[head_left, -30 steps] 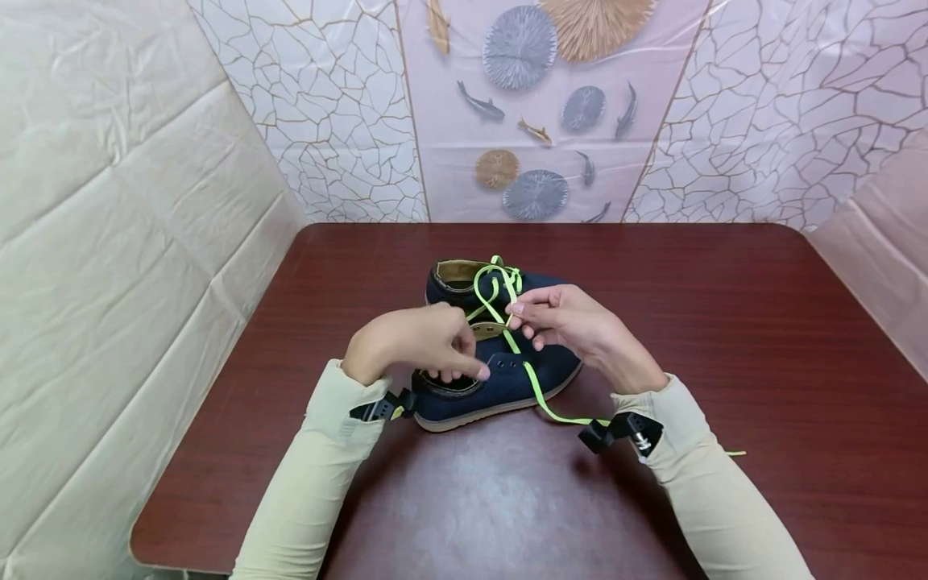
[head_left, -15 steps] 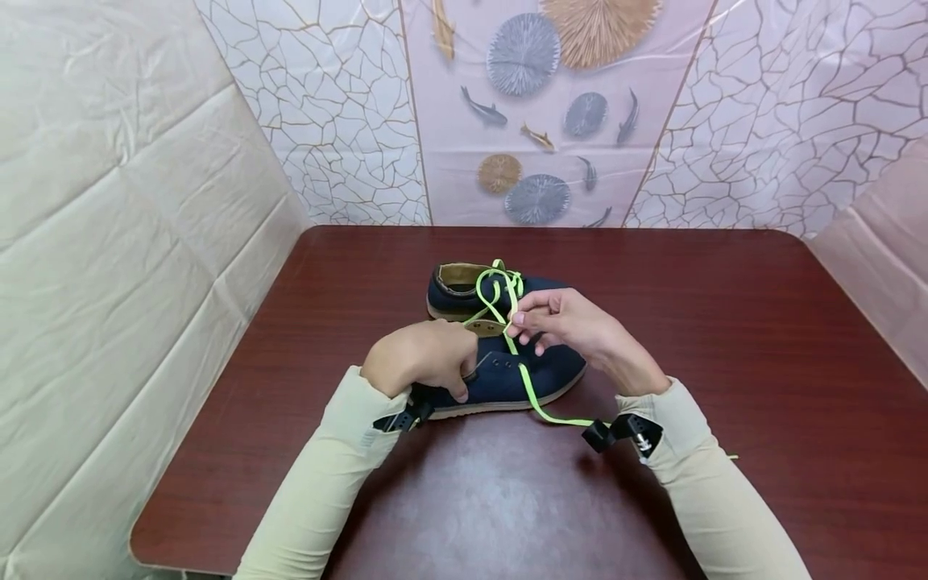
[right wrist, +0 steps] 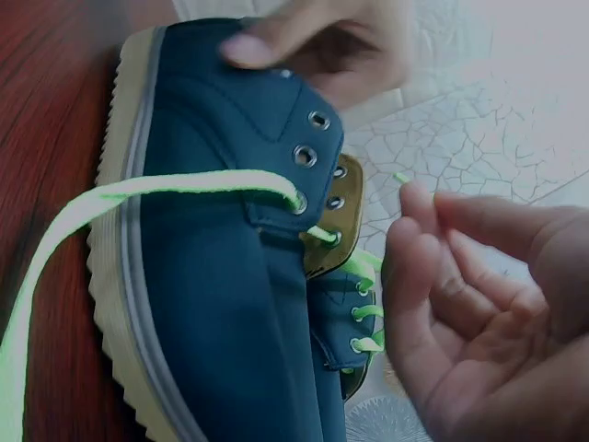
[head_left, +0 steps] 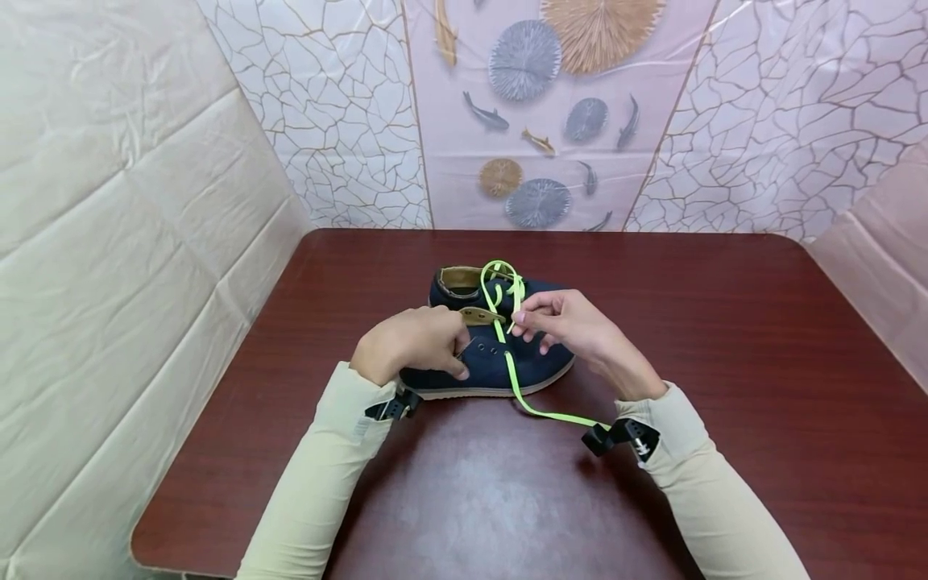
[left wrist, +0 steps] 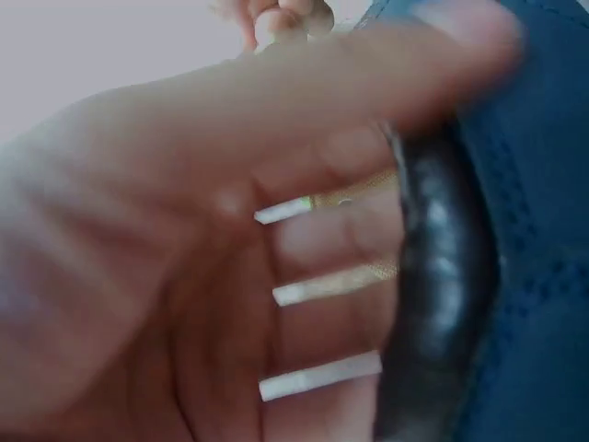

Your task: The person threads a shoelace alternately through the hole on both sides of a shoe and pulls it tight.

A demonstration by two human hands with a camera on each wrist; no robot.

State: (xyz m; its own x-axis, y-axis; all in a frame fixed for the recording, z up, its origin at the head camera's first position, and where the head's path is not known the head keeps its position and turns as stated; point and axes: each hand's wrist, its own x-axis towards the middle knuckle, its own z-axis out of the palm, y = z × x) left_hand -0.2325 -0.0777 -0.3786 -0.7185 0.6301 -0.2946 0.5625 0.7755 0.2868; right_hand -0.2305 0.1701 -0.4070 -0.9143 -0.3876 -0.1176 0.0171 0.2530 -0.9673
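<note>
A navy shoe (head_left: 536, 362) with a pale sole stands nearer the person, toe to the right. My left hand (head_left: 415, 342) grips it at the ankle opening, thumb outside and fingers inside the collar, as the left wrist view shows. A lime-green shoelace (right wrist: 156, 187) passes through the front eyelets; one length trails over the side onto the table. Its other length loops up to my right hand (head_left: 573, 326), which pinches it close to the tip (right wrist: 398, 176) between thumb and index finger, just above the tongue side. The upper eyelets (right wrist: 311, 138) hold no lace.
Behind it stands a matching navy shoe (head_left: 544, 288), laced in lime green and partly covered by the near shoe and loop. Both are on a dark red-brown table (head_left: 464, 499). A patterned wall cover (head_left: 536, 105) hangs behind the table's far edge.
My left hand has come down from above the opening and taken hold of the near shoe, which has shifted left and slightly away. My right hand keeps pinching the lace, nearly in place.
</note>
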